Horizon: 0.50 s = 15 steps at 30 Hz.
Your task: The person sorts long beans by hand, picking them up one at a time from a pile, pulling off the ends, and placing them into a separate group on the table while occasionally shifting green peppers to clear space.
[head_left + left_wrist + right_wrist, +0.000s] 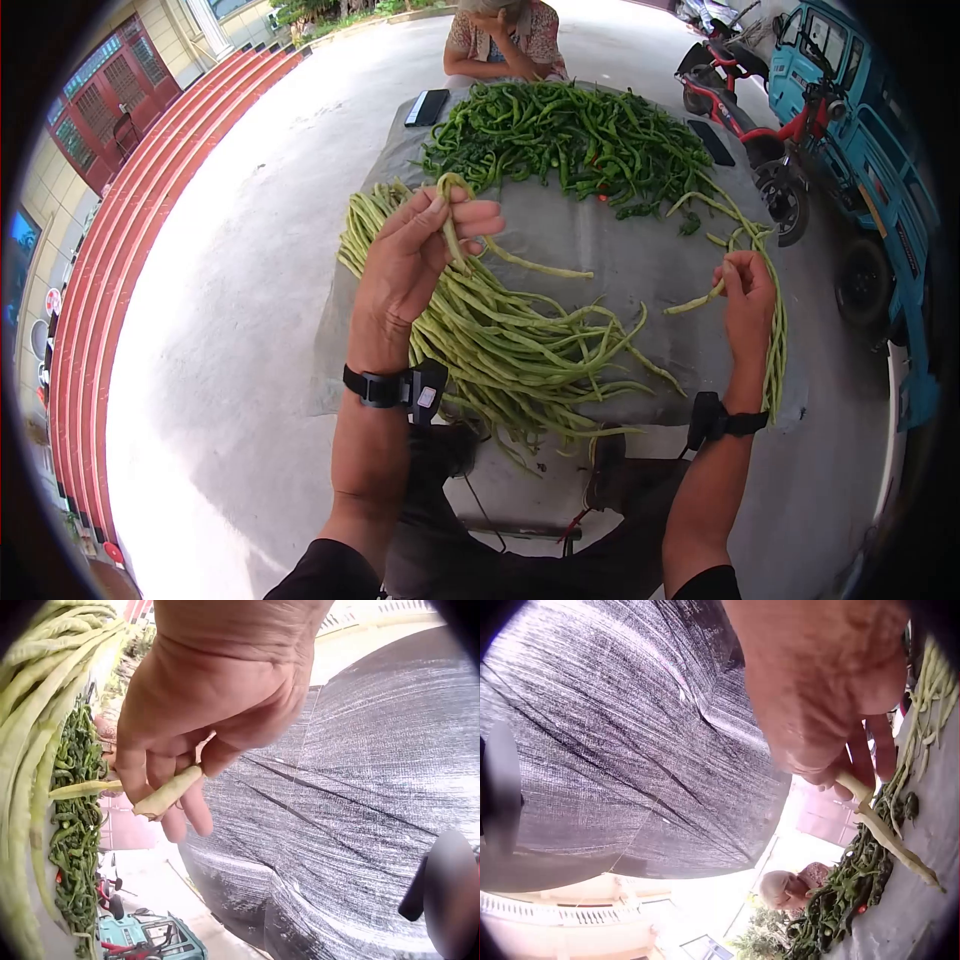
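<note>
My left hand [390,265] is raised over the left side of the table, pinching a long green bean [171,793] between thumb and fingers. Part of that bean loops above the fingers in the head view. On the right, my right hand [750,300] pinches a piece of long bean [895,846] with thumb and forefinger, one end pointing toward the table's middle. A large heap of long beans [500,335] lies below and beside my left hand. A thinner row of long beans [778,335] runs along the right edge, partly behind my right hand.
A pile of green chili peppers [570,135] covers the far part of the grey-covered table [560,225]. Phones [427,108] lie at both far corners. A person [500,40] sits opposite. Red steps [150,200] rise at left; a blue three-wheeler [880,150] stands right.
</note>
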Each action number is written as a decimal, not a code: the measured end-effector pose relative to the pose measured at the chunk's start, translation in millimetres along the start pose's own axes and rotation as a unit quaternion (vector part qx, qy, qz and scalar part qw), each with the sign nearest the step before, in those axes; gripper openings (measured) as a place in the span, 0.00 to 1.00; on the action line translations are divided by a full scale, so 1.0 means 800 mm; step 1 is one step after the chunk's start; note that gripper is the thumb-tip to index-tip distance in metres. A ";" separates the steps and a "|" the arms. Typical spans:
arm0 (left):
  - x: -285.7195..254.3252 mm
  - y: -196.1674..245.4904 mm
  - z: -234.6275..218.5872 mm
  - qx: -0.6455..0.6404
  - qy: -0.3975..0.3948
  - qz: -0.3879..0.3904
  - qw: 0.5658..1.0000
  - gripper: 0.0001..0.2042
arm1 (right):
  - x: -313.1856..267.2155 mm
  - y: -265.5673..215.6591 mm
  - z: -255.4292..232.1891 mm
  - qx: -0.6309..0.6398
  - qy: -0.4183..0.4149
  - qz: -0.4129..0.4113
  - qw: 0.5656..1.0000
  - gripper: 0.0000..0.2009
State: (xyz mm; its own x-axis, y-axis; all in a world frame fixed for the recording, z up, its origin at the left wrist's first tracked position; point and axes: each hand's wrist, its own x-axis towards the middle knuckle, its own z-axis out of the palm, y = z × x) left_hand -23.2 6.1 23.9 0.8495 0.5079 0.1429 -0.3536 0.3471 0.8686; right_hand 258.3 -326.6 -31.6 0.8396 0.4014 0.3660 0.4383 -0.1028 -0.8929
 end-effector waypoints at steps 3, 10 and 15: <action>0.001 0.000 0.004 -0.004 -0.022 -0.002 1.000 0.14 | -0.003 -0.006 0.003 -0.013 0.017 -0.009 1.000 0.03; -0.002 -0.004 -0.011 0.053 0.028 0.024 0.998 0.13 | -0.004 -0.007 0.004 -0.050 0.029 -0.027 0.998 0.03; -0.003 0.004 -0.017 0.013 0.059 0.041 0.997 0.12 | -0.004 0.001 0.004 -0.055 -0.017 -0.029 0.998 0.03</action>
State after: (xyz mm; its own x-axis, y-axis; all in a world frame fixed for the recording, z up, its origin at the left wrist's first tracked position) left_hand -31.9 16.4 19.9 0.7649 0.6243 0.1584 -0.4091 0.2809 0.8682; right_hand 254.7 -325.0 -34.5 0.8009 0.4403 0.4059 0.5203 -0.1760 -0.8357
